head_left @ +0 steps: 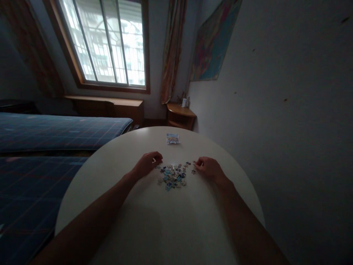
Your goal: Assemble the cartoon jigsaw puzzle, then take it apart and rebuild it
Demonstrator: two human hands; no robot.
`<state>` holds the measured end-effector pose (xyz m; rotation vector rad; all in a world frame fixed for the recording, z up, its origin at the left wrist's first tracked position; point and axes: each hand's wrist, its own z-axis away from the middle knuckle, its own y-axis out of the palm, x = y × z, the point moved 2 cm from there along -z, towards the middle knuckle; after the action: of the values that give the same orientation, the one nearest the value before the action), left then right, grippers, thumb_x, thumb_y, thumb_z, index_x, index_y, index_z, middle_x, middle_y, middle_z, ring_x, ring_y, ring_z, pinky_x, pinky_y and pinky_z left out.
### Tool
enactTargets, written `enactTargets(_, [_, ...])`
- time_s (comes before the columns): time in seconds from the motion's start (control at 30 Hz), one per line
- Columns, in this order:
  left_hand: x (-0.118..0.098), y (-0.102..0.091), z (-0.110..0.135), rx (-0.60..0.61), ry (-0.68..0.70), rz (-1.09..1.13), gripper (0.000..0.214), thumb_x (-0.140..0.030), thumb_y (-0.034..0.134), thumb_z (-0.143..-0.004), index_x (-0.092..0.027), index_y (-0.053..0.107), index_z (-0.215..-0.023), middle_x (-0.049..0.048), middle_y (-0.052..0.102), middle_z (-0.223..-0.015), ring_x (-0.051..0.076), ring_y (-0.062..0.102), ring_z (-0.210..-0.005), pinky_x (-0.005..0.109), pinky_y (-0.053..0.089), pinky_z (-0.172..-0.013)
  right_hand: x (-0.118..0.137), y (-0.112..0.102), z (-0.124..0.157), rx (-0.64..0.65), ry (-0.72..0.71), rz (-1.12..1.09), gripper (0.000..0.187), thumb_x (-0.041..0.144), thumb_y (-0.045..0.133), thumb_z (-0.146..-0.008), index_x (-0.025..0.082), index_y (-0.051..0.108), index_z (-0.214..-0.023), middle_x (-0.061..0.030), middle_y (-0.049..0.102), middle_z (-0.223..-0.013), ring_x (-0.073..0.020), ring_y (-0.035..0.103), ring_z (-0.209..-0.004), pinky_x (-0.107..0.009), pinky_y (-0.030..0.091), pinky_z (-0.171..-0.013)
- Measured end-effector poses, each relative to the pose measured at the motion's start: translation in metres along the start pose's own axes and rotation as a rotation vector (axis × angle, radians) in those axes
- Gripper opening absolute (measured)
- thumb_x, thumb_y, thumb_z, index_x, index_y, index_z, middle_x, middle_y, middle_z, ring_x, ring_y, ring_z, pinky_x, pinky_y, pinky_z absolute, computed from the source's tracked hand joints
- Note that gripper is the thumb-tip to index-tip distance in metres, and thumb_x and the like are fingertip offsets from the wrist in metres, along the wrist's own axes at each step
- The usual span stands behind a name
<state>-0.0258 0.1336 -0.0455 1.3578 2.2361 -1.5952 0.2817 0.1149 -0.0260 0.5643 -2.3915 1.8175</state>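
A heap of small loose jigsaw pieces lies in the middle of a round white table. My left hand rests at the heap's left edge, fingers curled, pinching a small pale piece. My right hand sits at the heap's right edge, fingers closed on a piece I can barely make out. A small printed card or packet lies further back on the table, beyond both hands.
A bed with a dark blue checked cover runs along the left. A wall stands close on the right with a map poster. A wooden corner shelf and a bright window are at the back.
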Motion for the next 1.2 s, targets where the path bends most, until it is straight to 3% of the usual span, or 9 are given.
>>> enactTargets(0.1, [0.004,0.004,0.001,-0.081,-0.010,-0.045,0.008,-0.021,0.055,-0.089,-0.018,0.063,-0.090,0.0033,0.068,-0.087,0.015,0.062,-0.075,0.027,0.051,-0.073,-0.004,0.002,0.002,0.033,-0.006,0.035,0.008,0.023,0.067,-0.075,0.021,0.073,-0.071,-0.0066,0.074,-0.080,-0.0198,0.065,-0.072,-0.030,0.043,-0.069])
enactTargets(0.23, [-0.001,0.012,0.002,-0.076,-0.011,-0.117,0.011,-0.017,0.053,-0.089,-0.019,0.064,-0.085,0.0032,0.068,-0.089,0.016,0.062,-0.079,0.027,0.050,-0.077,0.001,0.005,0.000,0.057,-0.056,0.032,0.011,0.023,0.065,-0.079,0.020,0.074,-0.074,-0.0068,0.073,-0.080,-0.0187,0.065,-0.071,-0.029,0.044,-0.069])
enactTargets(0.47, [-0.012,0.018,0.001,-0.015,-0.038,-0.236,0.014,-0.018,0.058,-0.090,-0.024,0.070,-0.088,0.0039,0.071,-0.090,0.021,0.064,-0.088,0.032,0.048,-0.083,0.053,0.026,0.000,0.043,-0.305,-0.046,0.028,0.027,0.056,-0.094,0.024,0.069,-0.119,-0.0064,0.069,-0.121,-0.0207,0.059,-0.112,-0.034,0.044,-0.097])
enactTargets(0.7, [-0.015,0.028,0.001,0.105,0.077,-0.184,0.021,-0.024,0.057,-0.094,-0.026,0.071,-0.111,0.0035,0.073,-0.110,0.020,0.062,-0.108,0.034,0.044,-0.099,0.067,0.041,0.000,0.097,-0.387,0.008,0.022,0.025,0.059,-0.093,0.026,0.075,-0.108,-0.0051,0.074,-0.107,-0.0222,0.060,-0.103,-0.035,0.045,-0.090])
enactTargets(1.03, [-0.018,0.035,-0.003,0.103,0.056,-0.112,0.014,-0.019,0.062,-0.090,-0.023,0.075,-0.094,0.0023,0.075,-0.098,0.022,0.064,-0.098,0.034,0.045,-0.094,0.084,0.036,-0.003,0.088,-0.367,0.138,0.022,0.023,0.052,-0.097,0.017,0.074,-0.096,-0.0116,0.071,-0.105,-0.0249,0.058,-0.105,-0.036,0.041,-0.089])
enactTargets(1.2, [-0.021,0.035,-0.003,0.066,0.003,-0.080,0.012,-0.017,0.061,-0.087,-0.022,0.072,-0.090,0.0016,0.074,-0.094,0.019,0.066,-0.091,0.030,0.048,-0.087,0.081,0.036,-0.001,0.086,-0.352,0.106,0.019,0.033,0.058,-0.095,0.021,0.072,-0.099,-0.0067,0.071,-0.107,-0.0216,0.058,-0.105,-0.032,0.039,-0.089])
